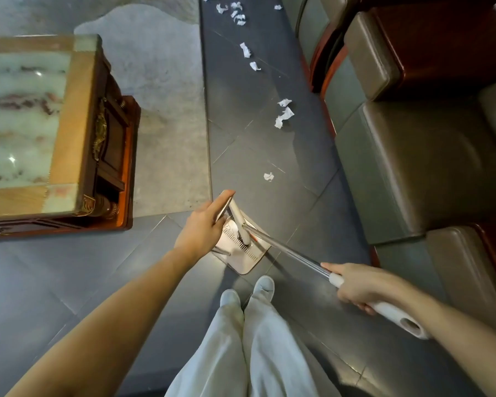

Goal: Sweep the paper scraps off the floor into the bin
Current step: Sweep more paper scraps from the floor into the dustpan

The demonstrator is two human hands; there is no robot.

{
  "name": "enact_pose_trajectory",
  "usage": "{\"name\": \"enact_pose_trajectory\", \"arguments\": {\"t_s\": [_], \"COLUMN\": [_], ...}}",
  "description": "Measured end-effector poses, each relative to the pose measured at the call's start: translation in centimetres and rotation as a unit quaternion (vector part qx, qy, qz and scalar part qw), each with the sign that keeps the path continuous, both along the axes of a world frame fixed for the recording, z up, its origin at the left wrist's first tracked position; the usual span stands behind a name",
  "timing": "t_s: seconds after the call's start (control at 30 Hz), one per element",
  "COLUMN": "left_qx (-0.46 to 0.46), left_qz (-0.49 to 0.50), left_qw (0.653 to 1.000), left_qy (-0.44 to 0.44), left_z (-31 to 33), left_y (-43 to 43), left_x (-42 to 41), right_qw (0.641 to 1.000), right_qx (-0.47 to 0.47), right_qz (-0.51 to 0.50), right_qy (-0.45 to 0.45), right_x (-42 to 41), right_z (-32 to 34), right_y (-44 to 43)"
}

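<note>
Between rug (169,96) and sofas (413,173): paper scraps (283,113) are trailing away along the dark tiles, the nearest scrap (268,176) lying just far-right of the dustpan.
Dustpan (242,253): it's sitting on the floor just ahead of the shoes (246,290).
Left hand (202,227): fingers are curling round the upright handle above the pan.
Right hand (355,286): it's clamping the white grip of the broom pole (287,249), at near right.
Pole axis: it's slanting from near right to far left, down into the pan.
Key relation: every scrap is lying beyond both hands, farther along the tiles, and the left hand is sitting nearer to them.
Bin: it isn't showing anywhere.
</note>
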State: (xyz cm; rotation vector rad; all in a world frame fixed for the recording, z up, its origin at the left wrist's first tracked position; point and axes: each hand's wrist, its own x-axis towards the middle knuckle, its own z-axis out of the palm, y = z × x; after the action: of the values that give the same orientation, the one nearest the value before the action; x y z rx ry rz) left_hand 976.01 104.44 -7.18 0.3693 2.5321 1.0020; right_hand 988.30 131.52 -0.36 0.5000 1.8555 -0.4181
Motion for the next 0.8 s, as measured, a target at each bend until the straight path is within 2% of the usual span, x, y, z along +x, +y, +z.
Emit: {"name": "enact_pose_trajectory", "arguments": {"t_s": [0.07, 0.17, 0.27, 0.4, 0.53, 0.67, 0.8], "left_qx": [-0.007, -0.022, -0.015, 0.006, 0.023, 0.012, 0.001], "left_qz": [0.007, 0.033, 0.087, 0.19, 0.272, 0.295, 0.299], "left_qw": [1.0, 0.999, 0.996, 0.981, 0.961, 0.954, 0.954], "left_qy": [-0.003, -0.009, -0.017, -0.022, -0.037, -0.046, -0.035], "left_z": [0.4, 0.8, 1.4, 1.6, 1.5, 1.4, 1.6], "left_y": [-1.5, -4.4, -7.7, -11.9, -14.9, -15.9, -15.7], "left_x": [0.7, 2.4, 4.1, 6.0, 6.6, 5.7, 5.6], "right_qw": [1.0, 0.998, 0.997, 0.996, 0.985, 0.98, 0.968], "right_qx": [-0.001, 0.014, 0.004, -0.01, -0.001, -0.022, -0.025], "right_qz": [-0.002, 0.053, 0.063, 0.042, 0.127, 0.174, 0.246], "right_qy": [0.006, 0.028, 0.042, 0.084, 0.113, 0.097, 0.04], "right_x": [-0.3, -1.4, -3.8, -7.3, -8.7, -8.8, -8.7], "right_z": [1.6, 2.8, 2.6, 0.5, -3.6, -6.2, -5.4], "right_y": [0.0, -0.9, -2.3, -5.9, -10.8, -15.2, -17.2]}}
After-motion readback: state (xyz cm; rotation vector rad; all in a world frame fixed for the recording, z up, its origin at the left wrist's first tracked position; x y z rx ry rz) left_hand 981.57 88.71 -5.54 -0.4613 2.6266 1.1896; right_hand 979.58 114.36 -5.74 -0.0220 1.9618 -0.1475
